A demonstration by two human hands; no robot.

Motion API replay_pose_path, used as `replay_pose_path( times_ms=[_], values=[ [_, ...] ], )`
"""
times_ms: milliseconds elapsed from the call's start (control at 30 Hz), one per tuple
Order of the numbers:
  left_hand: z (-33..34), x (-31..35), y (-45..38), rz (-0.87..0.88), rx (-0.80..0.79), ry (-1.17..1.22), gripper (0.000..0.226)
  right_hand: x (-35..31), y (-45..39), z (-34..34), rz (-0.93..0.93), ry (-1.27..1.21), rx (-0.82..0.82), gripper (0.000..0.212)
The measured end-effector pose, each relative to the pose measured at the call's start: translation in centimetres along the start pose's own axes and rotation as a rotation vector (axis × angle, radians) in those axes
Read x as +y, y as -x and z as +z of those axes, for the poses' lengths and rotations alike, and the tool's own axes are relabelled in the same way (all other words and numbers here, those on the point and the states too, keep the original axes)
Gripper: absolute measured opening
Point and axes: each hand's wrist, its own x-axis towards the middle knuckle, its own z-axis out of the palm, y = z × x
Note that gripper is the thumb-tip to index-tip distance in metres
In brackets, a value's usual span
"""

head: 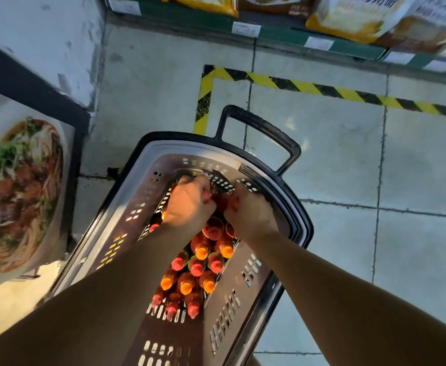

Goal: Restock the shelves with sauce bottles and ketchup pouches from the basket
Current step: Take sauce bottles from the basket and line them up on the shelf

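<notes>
A grey shopping basket (245, 283) with a black rim stands on the floor below me. Several sauce bottles (198, 262) with red and orange caps stand upright inside it. Both my hands reach into the far end of the basket. My left hand (190, 204) has its fingers curled around something red; what it is stays hidden under the hand. My right hand (250, 212) is curled beside it on a red object between the two hands, whether bottle or pouch I cannot tell.
The basket's black handle (261, 128) sticks out at its far end. A green-edged shelf (282, 35) with yellow packets runs along the top. Yellow-black hazard tape (309, 87) marks the tiled floor. A food poster (21, 191) stands at the left.
</notes>
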Motion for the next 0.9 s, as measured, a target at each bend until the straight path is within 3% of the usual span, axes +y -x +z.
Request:
replay_pose_path(
  times_ms=[333, 467, 600, 767, 900],
  values=[
    [-11.7, 4.7, 12.7, 0.051, 0.163, 0.217, 0.030, -2.3, 13.3, -12.0, 0.101, -0.368, 0.121, 0.012],
    [-17.2, 8.4, 20.2, -0.026, 0.181, 0.305, 0.032, -4.0, 20.5, -18.1, 0.055, -0.431, 0.183, 0.019],
    [-21.9, 11.5, 28.5, -0.074, 0.218, 0.391, 0.033, -4.5, 27.8, -22.6, 0.046, -0.654, 0.198, 0.026],
    [-25.6, 13.5, 38.9, -0.070, 0.370, 0.393, 0.039, -5.1, 35.6, -27.3, 0.027, -0.621, 0.216, 0.025],
    [-26.4, 13.2, 46.5, -0.146, 0.501, 0.523, 0.034, -5.6, 40.3, -30.4, -0.059, -0.662, 0.233, 0.033]
  ],
)
